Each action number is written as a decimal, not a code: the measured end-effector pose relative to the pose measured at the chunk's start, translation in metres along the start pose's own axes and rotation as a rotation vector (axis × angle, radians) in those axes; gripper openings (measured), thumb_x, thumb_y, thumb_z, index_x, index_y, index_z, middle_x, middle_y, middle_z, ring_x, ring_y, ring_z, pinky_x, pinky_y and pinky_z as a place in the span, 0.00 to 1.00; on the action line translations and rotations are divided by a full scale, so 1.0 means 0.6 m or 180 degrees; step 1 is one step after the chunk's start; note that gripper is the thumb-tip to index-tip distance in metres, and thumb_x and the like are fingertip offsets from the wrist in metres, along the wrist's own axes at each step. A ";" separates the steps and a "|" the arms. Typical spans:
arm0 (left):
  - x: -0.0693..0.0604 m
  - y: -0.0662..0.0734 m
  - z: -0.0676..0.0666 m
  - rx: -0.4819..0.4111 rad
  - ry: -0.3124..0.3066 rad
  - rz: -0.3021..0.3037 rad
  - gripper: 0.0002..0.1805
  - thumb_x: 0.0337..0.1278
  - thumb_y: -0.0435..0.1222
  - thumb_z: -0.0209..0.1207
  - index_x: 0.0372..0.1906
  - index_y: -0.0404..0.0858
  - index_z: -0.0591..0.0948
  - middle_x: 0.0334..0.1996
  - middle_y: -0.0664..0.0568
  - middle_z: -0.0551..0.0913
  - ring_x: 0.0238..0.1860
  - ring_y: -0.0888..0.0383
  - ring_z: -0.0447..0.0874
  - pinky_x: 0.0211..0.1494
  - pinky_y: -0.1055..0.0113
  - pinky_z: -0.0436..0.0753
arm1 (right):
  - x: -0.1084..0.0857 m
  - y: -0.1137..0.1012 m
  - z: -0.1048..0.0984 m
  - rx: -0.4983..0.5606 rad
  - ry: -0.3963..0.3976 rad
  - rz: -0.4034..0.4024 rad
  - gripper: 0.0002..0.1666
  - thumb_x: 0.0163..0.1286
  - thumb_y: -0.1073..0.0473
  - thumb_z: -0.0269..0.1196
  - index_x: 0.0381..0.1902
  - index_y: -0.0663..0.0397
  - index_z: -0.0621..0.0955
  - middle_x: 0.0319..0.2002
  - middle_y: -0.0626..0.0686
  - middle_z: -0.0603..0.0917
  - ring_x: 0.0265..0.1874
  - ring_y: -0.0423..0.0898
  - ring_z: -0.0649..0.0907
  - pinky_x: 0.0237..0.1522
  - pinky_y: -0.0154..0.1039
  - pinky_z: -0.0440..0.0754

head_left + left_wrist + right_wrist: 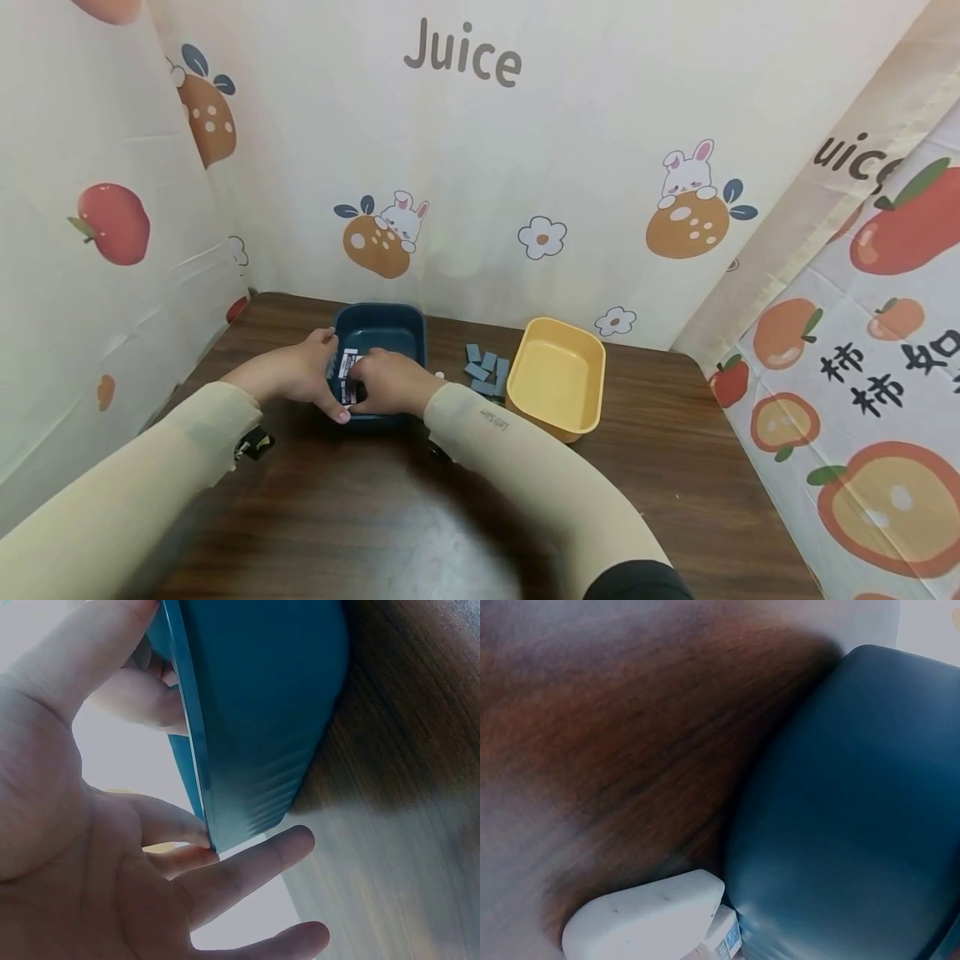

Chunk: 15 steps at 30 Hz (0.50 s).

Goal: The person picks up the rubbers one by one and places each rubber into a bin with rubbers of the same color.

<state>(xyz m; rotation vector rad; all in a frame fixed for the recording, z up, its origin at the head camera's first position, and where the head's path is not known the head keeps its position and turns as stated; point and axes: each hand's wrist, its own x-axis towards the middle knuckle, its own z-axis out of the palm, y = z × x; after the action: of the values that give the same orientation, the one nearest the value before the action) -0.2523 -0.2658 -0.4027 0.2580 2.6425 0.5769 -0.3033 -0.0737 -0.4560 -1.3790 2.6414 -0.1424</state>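
Note:
A dark blue plastic bin stands at the back left of the table. My left hand grips its left rim, thumb near the front corner and fingers farther back. From the left wrist view, the left hand has some fingers against the rim and others stretched out beside it. Into the bin reaches my right hand, its thumb and fingers bent around a small dark piece. Beside them lie small pieces with black-and-white labels. The right hand hides part of these pieces.
Several grey-blue rectangular blocks lie between the bins. A yellow bin stands right of them. By the blue bin's right side sit a rounded white object and a small labelled box. A printed curtain hangs behind the table.

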 end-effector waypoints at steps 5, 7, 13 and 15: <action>-0.001 0.000 -0.002 0.0003 -0.0011 0.0011 0.81 0.45 0.58 0.89 0.87 0.16 0.52 0.87 0.16 0.42 0.79 0.14 0.62 0.78 0.19 0.72 | 0.009 -0.007 0.003 -0.0231 0.0020 -0.0075 0.24 0.77 0.35 0.75 0.62 0.39 0.91 0.54 0.40 0.93 0.51 0.38 0.82 0.62 0.33 0.86; 0.000 -0.001 -0.003 0.0011 -0.0012 0.0002 0.81 0.45 0.59 0.89 0.86 0.16 0.53 0.87 0.16 0.42 0.79 0.14 0.62 0.79 0.19 0.72 | 0.013 -0.009 0.004 -0.0307 0.0037 -0.0078 0.26 0.78 0.34 0.75 0.63 0.40 0.91 0.57 0.41 0.92 0.53 0.39 0.83 0.63 0.35 0.87; 0.004 -0.002 -0.001 0.0021 -0.0023 -0.0002 0.81 0.45 0.60 0.89 0.87 0.16 0.52 0.87 0.17 0.43 0.79 0.15 0.63 0.78 0.20 0.73 | 0.012 -0.009 0.004 -0.0456 -0.0042 -0.0070 0.29 0.79 0.34 0.73 0.68 0.39 0.90 0.65 0.45 0.89 0.57 0.42 0.82 0.67 0.39 0.88; 0.002 -0.001 -0.001 0.0015 -0.0019 -0.0005 0.81 0.45 0.60 0.89 0.87 0.17 0.53 0.87 0.17 0.43 0.77 0.16 0.65 0.78 0.20 0.74 | 0.009 -0.007 0.002 -0.0483 -0.0087 -0.0060 0.29 0.79 0.34 0.74 0.69 0.38 0.89 0.66 0.45 0.87 0.58 0.42 0.82 0.68 0.40 0.88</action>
<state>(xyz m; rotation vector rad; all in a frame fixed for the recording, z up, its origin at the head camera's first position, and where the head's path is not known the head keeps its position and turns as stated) -0.2538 -0.2664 -0.4032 0.2588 2.6383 0.5686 -0.3031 -0.0806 -0.4574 -1.4396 2.6656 0.0759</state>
